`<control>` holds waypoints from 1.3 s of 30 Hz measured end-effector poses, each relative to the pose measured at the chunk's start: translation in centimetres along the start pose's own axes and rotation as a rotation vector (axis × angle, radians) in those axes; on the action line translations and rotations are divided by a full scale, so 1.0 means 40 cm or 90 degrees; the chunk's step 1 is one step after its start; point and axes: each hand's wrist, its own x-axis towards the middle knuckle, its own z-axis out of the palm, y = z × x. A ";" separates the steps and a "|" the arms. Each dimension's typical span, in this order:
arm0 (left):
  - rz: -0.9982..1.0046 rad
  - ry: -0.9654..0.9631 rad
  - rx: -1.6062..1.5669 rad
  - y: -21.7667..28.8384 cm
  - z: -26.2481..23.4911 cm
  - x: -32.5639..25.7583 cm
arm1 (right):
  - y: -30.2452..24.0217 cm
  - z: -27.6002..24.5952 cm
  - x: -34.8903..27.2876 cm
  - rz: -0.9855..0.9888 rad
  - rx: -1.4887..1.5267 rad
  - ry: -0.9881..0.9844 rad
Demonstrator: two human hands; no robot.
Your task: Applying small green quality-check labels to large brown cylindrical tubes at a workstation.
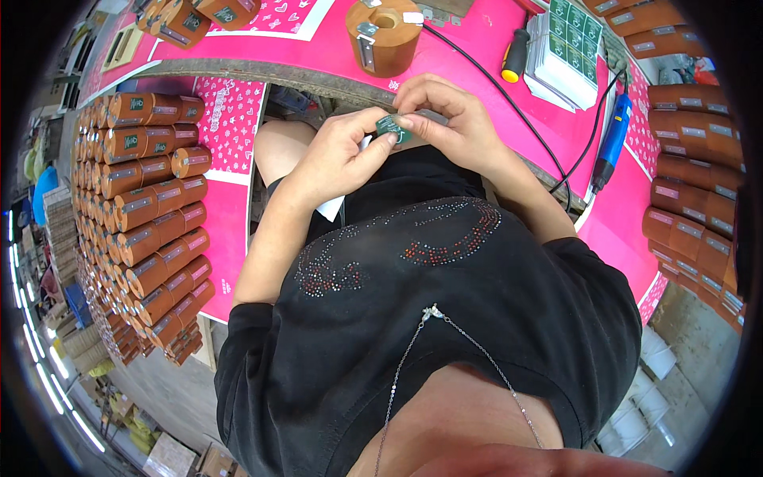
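The left hand's fingers pinch a green label at its left; the right hand's fingers grip its upper right, near the pink-covered bench.

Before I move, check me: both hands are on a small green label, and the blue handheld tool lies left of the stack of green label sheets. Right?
Not quite: the head view shows the blue handheld tool right of the stack of green label sheets. Left hand and right hand are indeed on a small green label.
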 end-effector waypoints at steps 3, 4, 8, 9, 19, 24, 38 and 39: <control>-0.008 -0.002 0.005 0.003 -0.003 0.016 | 0.009 -0.019 -0.005 0.013 0.046 0.005; -0.018 0.012 0.013 0.003 -0.006 0.021 | 0.014 -0.026 -0.003 0.016 0.085 0.035; -0.026 0.253 0.214 -0.031 -0.042 0.066 | 0.039 -0.071 0.016 0.003 0.052 0.144; -0.079 0.277 0.302 -0.048 -0.051 0.085 | 0.046 -0.081 0.021 -0.004 0.037 0.147; 0.000 0.146 0.006 -0.173 -0.101 0.238 | 0.069 -0.106 0.072 0.014 0.092 0.101; -0.198 0.142 -0.279 -0.108 -0.103 0.167 | 0.000 -0.106 0.073 -0.015 0.201 0.129; -0.154 0.186 -0.341 -0.051 -0.031 0.013 | -0.068 -0.002 0.068 0.219 0.194 0.075; -0.152 0.187 -0.341 -0.050 -0.031 0.011 | -0.071 0.000 0.068 0.222 0.188 0.078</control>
